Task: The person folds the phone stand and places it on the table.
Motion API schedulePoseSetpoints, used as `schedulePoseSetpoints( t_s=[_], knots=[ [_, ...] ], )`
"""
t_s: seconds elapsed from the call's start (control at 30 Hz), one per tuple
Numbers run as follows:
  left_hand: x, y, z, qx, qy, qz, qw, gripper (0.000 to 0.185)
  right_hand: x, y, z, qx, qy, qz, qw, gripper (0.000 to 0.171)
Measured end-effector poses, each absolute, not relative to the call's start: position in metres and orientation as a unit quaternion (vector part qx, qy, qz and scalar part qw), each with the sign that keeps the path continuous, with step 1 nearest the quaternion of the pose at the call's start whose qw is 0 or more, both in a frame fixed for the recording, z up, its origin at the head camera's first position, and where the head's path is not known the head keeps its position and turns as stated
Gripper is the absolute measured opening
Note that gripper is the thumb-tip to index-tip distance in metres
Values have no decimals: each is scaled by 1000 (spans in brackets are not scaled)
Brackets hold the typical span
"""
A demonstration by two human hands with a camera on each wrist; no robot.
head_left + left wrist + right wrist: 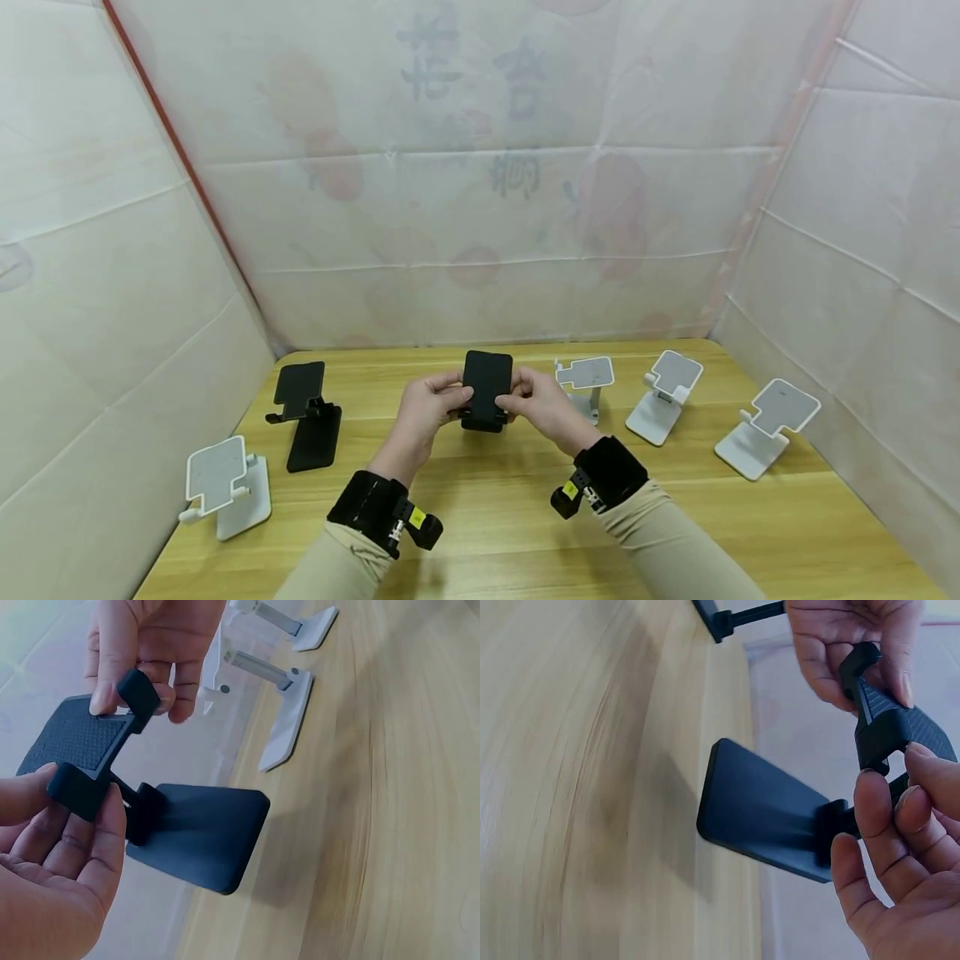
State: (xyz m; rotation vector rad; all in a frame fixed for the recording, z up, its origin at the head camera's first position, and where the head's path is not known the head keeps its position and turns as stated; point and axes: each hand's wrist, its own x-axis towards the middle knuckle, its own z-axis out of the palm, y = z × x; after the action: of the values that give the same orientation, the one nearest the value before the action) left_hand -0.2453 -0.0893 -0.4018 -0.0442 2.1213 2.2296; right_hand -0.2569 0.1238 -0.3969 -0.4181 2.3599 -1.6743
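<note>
A black phone stand [488, 385] is between my two hands at the middle of the table. My left hand [429, 407] pinches the left edge of its holder plate, thumb in front and fingers behind. On the other edge my right hand [547, 403] does the same, its thumb on the front of the plate. The left wrist view shows the textured pad [82, 733] and the two curved lips at the plate's end. Below them, the flat base [761, 810] juts out over the table, its shadow falling on the wood in the right wrist view.
On the left stand another black phone stand [313, 433] and a white one [246, 504]. Three white stands, a near-centre one [588, 374], a middle one [654, 417] and an outer one [750, 448], stand to the right. Cloth walls [480, 208] enclose the wooden table [495, 533].
</note>
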Motion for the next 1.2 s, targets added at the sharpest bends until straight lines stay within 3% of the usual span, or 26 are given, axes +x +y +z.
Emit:
schedulePoseSetpoints(
  t_s=[0.27,0.53,0.8,0.97,1.2],
  knots=[
    [-240,-93,-407,1,649,760,39,33,-255,129,-393,-148,766,-610,140,21],
    [-238,-98,-421,-33,641,767,-6,33,-255,132,-389,-149,755,-622,143,23],
    [-237,-99,-437,-23,660,743,106,57,-251,130,-383,-167,733,-642,149,23],
    [-236,-99,-444,7,614,776,147,48,-248,129,-380,-185,713,-658,157,22],
    [-236,-100,-452,6,620,769,154,43,-248,128,-376,-198,719,-646,161,22]
  ],
)
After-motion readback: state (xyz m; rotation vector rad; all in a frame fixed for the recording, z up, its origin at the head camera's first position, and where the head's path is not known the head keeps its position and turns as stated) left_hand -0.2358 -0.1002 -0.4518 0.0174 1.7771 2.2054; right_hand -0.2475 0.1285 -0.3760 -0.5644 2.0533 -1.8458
